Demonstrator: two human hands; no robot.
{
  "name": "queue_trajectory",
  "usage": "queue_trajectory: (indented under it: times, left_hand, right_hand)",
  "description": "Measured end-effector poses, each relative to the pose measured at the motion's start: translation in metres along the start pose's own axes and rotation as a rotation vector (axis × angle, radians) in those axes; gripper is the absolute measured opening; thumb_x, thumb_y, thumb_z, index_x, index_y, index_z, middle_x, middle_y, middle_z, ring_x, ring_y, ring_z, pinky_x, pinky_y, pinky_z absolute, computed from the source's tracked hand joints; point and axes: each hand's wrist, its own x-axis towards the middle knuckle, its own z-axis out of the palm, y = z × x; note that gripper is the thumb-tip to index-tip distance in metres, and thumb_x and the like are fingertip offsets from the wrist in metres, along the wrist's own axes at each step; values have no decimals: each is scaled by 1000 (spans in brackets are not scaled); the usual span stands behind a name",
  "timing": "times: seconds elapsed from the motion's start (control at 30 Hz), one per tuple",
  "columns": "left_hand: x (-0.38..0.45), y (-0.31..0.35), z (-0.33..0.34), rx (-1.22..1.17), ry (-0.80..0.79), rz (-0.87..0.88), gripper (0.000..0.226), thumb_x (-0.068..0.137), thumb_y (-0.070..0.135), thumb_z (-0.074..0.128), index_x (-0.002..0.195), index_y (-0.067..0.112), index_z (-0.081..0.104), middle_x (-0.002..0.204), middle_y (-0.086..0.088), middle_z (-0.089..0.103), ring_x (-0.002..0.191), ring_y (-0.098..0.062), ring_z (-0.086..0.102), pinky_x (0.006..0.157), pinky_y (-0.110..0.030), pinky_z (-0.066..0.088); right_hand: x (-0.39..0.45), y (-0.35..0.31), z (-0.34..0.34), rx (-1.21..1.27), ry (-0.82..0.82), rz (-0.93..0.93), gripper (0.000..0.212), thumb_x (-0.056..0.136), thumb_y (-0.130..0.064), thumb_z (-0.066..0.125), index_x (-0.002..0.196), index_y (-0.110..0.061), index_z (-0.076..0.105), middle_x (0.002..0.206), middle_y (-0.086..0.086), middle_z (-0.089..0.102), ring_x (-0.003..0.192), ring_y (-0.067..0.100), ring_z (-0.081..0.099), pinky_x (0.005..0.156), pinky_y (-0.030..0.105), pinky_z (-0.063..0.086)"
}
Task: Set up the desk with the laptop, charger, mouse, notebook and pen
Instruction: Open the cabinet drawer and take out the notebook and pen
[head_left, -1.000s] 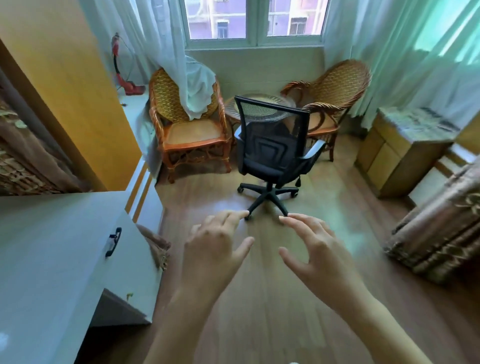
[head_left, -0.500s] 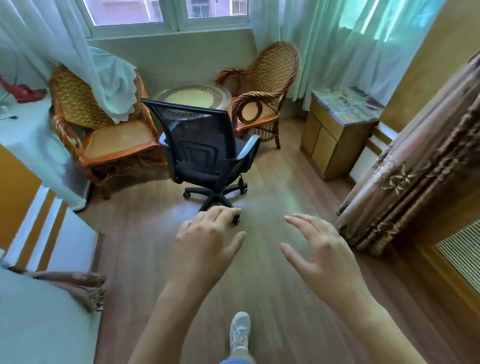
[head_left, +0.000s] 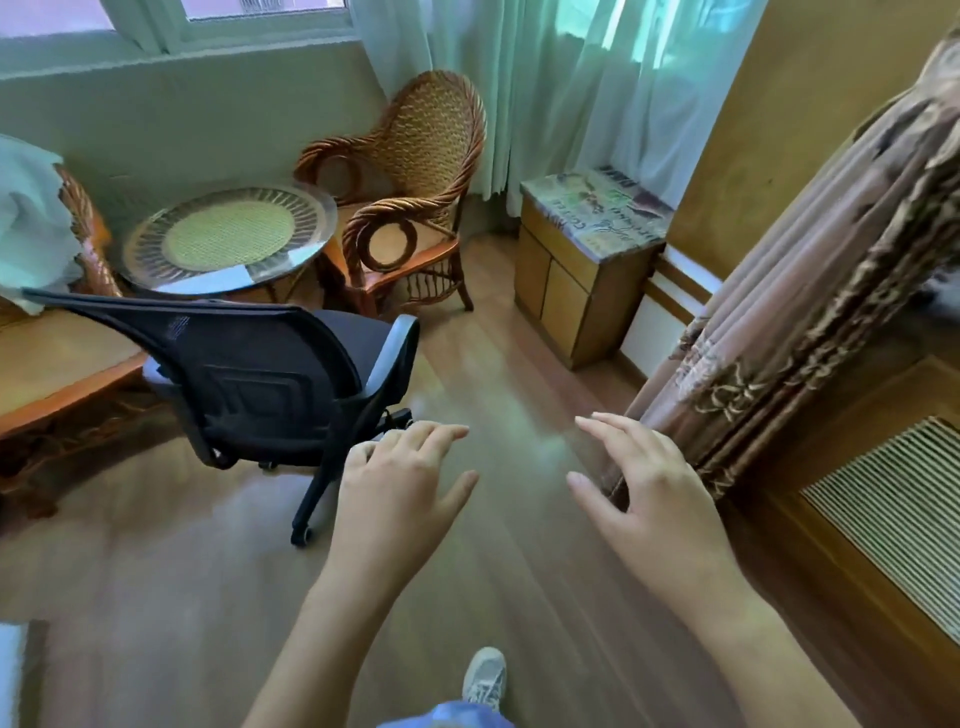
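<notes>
Left hand (head_left: 400, 483): fingers relaxed, held nothing.
Right hand (head_left: 649, 493): fingers spread, held nothing.
Ahead: black office chair (head_left: 265, 374), wicker chair (head_left: 415, 182), round table (head_left: 228, 234), cabinet (head_left: 582, 275).

No laptop, charger, mouse, notebook, pen visible.

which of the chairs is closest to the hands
The black mesh office chair on wheels, just left of the left hand. Both wicker armchairs sit farther back beside the round glass-topped table.
</notes>
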Motion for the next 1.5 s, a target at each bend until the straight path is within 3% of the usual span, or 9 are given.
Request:
queue_trajectory:
  times: [0.17, 0.27, 0.47, 0.67, 0.87, 1.03, 1.5]
  left_hand:
    - [81, 1, 12, -12, -8, 56, 41, 83, 52, 51, 118, 33, 60, 111, 18, 63, 98, -11, 62, 86, -34, 41]
    - [127, 4, 26, -18, -12, 71, 39, 84, 51, 55, 118, 32, 60, 112, 17, 63, 96, -11, 62, 85, -32, 40]
    - [239, 10, 71, 4, -35, 22, 37, 85, 46, 63, 120, 31, 60, 114, 16, 63, 101, -12, 61, 86, -32, 39]
    - [349, 14, 108, 45, -72, -33, 38, 86, 44, 61, 121, 29, 61, 114, 14, 64, 100, -13, 62, 82, -32, 39]
    - [442, 9, 138, 43, -161, -60, 39, 87, 43, 60, 124, 30, 59, 118, 13, 62, 106, -15, 59, 85, -32, 37]
    - [529, -16, 171, 89, -184, -54, 38, 81, 40, 68, 117, 27, 63, 110, 8, 66, 96, -19, 64, 76, -34, 44]
    - [798, -71, 259, 51, -385, 220, 40, 90, 44, 55, 127, 29, 55, 123, 8, 60, 109, -18, 57, 84, -34, 42]
  right_hand:
    - [67, 18, 5, 17, 21, 30, 47, 83, -39, 62, 127, -25, 56, 129, -8, 56, 121, 11, 47, 101, 27, 34]
    - [110, 34, 12, 16, 11, 31, 50, 82, -44, 54, 128, -26, 55, 129, -8, 56, 120, 12, 48, 101, 28, 37]
    - [229, 81, 34, 17, -62, -8, 47, 86, -36, 62, 131, -27, 51, 130, -9, 54, 121, 13, 47, 98, 34, 41]
    - [351, 126, 51, -22, -141, -66, 46, 88, -42, 50, 131, -25, 52, 131, -7, 55, 123, 14, 48, 98, 35, 41]
    - [458, 153, 66, 0, -169, -72, 46, 87, -40, 52, 130, -24, 53, 132, -5, 54, 123, 14, 47, 100, 37, 42]
    - [548, 169, 90, -27, -181, -71, 44, 87, -35, 60, 129, -23, 54, 131, -3, 55, 122, 17, 49, 98, 38, 43]
    - [748, 199, 158, -60, -98, 180, 45, 87, -32, 61, 130, -20, 54, 132, 0, 54, 122, 18, 47, 97, 35, 39]
